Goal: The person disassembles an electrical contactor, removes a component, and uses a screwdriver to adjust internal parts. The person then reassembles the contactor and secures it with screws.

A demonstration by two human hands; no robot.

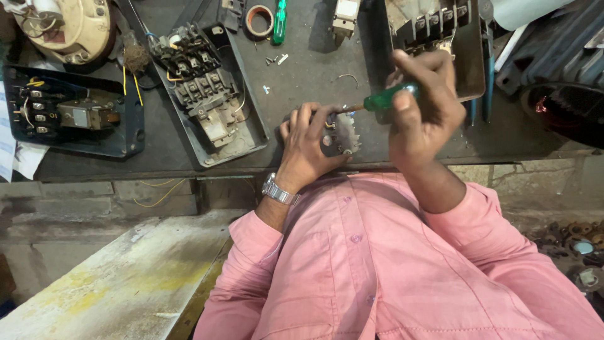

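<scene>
Left hand (306, 148) curled over a small grey toothed metal part (343, 133) at the near edge of the dark, scuffed workbench (302, 69), fingers pressing it down. Right hand (423, 107) fisted around a translucent green screwdriver (384, 99), thin shaft angled left, tip meeting the part's far side.

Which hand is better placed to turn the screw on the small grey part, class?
Probably the right hand: it grips the green-handled screwdriver, tip at the grey part. The left hand steadies that part.
</scene>
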